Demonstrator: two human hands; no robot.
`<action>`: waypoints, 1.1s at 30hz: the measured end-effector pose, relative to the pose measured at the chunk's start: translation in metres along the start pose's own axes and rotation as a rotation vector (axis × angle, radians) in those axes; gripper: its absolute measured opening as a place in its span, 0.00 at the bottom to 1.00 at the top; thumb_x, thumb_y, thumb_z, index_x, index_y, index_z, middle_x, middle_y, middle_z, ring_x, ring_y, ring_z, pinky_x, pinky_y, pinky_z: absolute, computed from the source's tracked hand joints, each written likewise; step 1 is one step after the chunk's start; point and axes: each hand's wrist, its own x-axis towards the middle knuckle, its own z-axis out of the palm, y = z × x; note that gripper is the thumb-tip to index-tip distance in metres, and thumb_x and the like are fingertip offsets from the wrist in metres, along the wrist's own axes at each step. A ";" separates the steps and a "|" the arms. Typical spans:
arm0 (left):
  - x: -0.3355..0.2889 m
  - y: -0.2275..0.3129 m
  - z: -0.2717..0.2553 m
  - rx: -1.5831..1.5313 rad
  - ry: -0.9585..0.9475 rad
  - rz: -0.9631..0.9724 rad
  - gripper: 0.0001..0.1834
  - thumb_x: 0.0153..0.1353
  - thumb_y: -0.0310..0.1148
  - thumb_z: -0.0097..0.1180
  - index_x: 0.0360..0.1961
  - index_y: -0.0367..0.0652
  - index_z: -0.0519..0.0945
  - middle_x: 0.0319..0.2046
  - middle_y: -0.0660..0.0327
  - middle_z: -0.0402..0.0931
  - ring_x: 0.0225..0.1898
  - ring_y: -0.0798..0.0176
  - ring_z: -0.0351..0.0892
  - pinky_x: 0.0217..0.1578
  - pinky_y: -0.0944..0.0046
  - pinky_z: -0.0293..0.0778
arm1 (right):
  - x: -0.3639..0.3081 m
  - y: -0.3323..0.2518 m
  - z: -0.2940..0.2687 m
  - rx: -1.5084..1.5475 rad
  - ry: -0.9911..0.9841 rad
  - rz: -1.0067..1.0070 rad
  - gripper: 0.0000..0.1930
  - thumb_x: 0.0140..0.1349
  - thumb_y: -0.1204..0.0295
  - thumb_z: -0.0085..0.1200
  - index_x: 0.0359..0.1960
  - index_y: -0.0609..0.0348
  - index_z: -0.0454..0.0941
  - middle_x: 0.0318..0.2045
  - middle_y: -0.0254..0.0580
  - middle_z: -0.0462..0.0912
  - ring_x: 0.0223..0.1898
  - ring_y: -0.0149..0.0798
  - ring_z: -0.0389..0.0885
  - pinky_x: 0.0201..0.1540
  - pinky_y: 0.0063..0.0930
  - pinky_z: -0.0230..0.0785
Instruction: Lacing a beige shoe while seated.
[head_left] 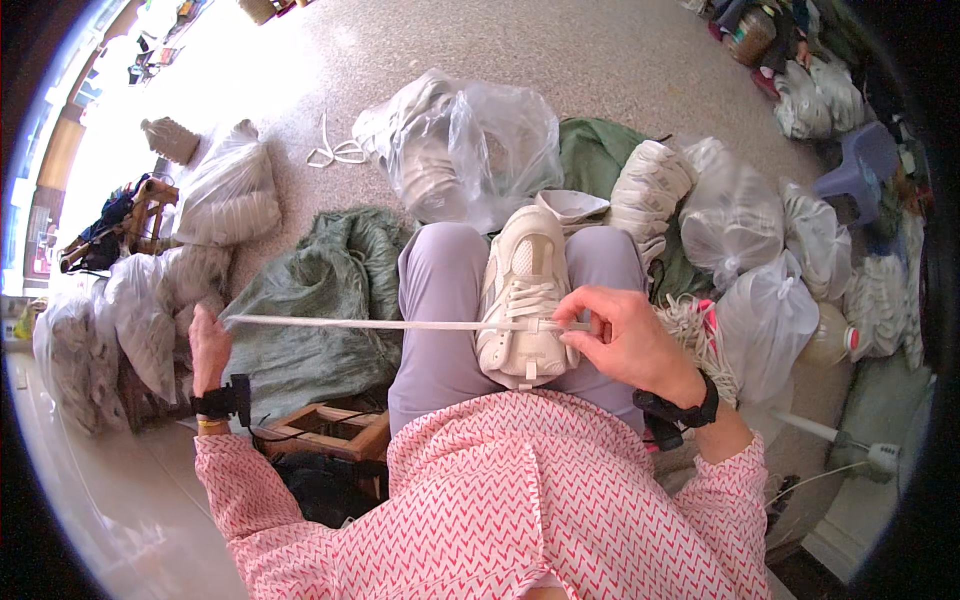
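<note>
Several stuffed clear bags (140, 315) sit well to the left of the white shoe (523, 265), which lies sole-down across the person's lap (437, 310), toe pointing away from the body. Nearer the shoe, though well apart from it, the left hand (209, 350) is closed on one end of a flat white lace (370, 323); its fingers are blurred. The lace runs straight and taut to the shoe, passing above a green cloth (320, 300) left of it. A wooden stool (372, 438) stands left of the shoe, on the body side. Beyond the toe lies a large clear bag (505, 130). At the shoe's right edge, the right hand (630, 335) pinches the lace between thumb and forefinger, close to the tongue. Just right of the shoe are nested pale shoes (648, 190) and a loose bundle of laces (690, 335); farther right, knotted bags (770, 310), a red-capped jug (828, 335) and a grey-blue plastic stool (872, 165).
</note>
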 end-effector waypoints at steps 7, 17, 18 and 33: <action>-0.018 0.017 0.026 -0.054 -0.057 -0.098 0.10 0.59 0.23 0.61 0.35 0.35 0.70 0.29 0.45 0.76 0.33 0.38 0.77 0.36 0.45 0.73 | -0.016 0.024 0.017 -0.139 0.148 -0.092 0.11 0.63 0.79 0.59 0.47 0.61 0.79 0.38 0.52 0.85 0.40 0.61 0.84 0.43 0.48 0.78; -0.083 0.329 0.020 -0.833 -0.366 0.660 0.17 0.56 0.17 0.59 0.47 0.35 0.73 0.48 0.46 0.76 0.49 0.37 0.79 0.50 0.50 0.76 | -0.027 0.022 0.022 -0.226 0.184 -0.067 0.10 0.64 0.78 0.59 0.46 0.60 0.79 0.38 0.53 0.83 0.37 0.59 0.84 0.40 0.48 0.78; -0.084 0.336 0.027 -0.832 -0.363 0.665 0.17 0.56 0.17 0.59 0.47 0.35 0.73 0.48 0.46 0.76 0.49 0.37 0.79 0.50 0.50 0.76 | -0.027 0.021 0.021 -0.197 0.165 -0.026 0.10 0.64 0.78 0.58 0.46 0.59 0.79 0.38 0.52 0.83 0.36 0.59 0.84 0.39 0.48 0.78; -0.067 0.323 0.027 -0.434 -0.351 0.870 0.10 0.58 0.24 0.60 0.36 0.41 0.70 0.30 0.55 0.68 0.31 0.48 0.77 0.29 0.51 0.74 | -0.040 0.037 0.016 -0.444 0.258 -0.176 0.06 0.66 0.77 0.59 0.43 0.58 0.81 0.34 0.45 0.80 0.33 0.51 0.84 0.34 0.42 0.77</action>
